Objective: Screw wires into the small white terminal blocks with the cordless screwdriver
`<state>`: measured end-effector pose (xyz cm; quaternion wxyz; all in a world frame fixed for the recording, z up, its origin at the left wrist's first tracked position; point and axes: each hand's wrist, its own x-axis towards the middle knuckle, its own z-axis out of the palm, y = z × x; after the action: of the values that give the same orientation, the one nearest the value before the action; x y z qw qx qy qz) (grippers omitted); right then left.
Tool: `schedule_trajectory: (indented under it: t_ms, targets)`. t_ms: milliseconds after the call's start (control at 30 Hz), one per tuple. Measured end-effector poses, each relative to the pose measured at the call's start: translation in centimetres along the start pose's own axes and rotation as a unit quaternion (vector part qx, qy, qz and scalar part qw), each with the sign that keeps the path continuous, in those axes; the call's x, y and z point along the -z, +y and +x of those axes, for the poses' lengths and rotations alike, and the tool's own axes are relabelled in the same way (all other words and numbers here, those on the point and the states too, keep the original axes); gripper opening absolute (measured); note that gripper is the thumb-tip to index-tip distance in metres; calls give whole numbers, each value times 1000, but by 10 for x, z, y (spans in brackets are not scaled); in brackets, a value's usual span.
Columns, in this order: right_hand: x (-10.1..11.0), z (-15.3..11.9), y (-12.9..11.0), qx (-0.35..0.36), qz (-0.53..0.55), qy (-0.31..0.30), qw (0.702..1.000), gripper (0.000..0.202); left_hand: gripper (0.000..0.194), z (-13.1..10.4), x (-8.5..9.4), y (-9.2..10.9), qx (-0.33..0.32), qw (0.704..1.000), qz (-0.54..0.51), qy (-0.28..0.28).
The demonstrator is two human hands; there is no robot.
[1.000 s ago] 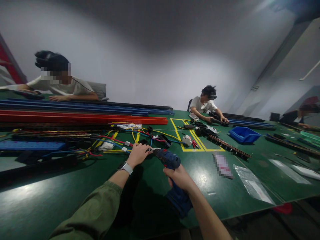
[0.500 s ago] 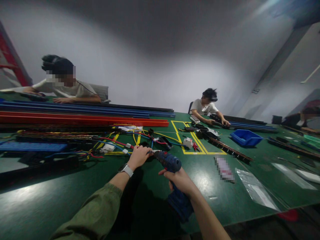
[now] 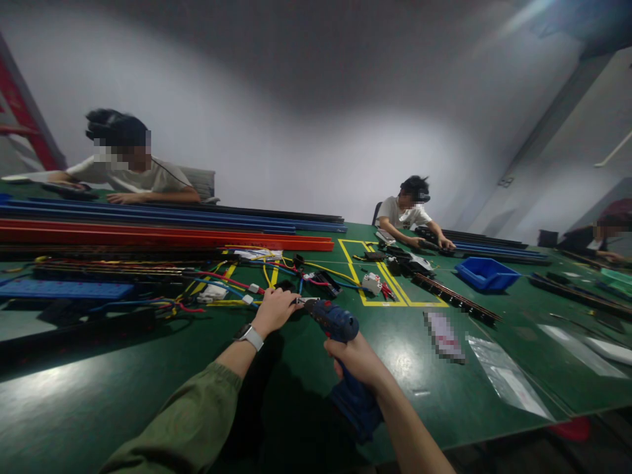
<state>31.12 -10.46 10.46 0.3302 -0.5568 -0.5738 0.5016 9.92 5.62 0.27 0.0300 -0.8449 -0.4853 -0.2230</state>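
Observation:
My right hand (image 3: 356,359) is wrapped round the grip of a blue cordless drill (image 3: 336,320), whose tip points left. Just left of that tip, my left hand (image 3: 275,309) is closed on a small part that I cannot make out, mostly hidden by the fingers. A small light metal piece (image 3: 307,301) shows between the fingers and the drill tip. Red, blue and yellow wires (image 3: 237,283) with white connectors lie beyond my left hand on the green table (image 3: 419,401).
Orange (image 3: 247,239) and blue rails (image 3: 172,217) lie across the far left. A white block (image 3: 371,283), a copper-coloured strip (image 3: 457,296), a blue bin (image 3: 486,273) and plastic bags (image 3: 506,375) lie to the right. Several people sit around the table.
The index finger of my right hand has drawn in from its stretched position towards the drill's trigger. My left hand and the drill have hardly moved.

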Motion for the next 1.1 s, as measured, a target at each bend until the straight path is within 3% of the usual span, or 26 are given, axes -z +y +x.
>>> schedule_trajectory:
  t_ms: [1100]
  targets:
    - [1, -1, -6, -18, -10, -21, 1000, 26, 34, -1, 1, 1, 4, 1000, -8, 9]
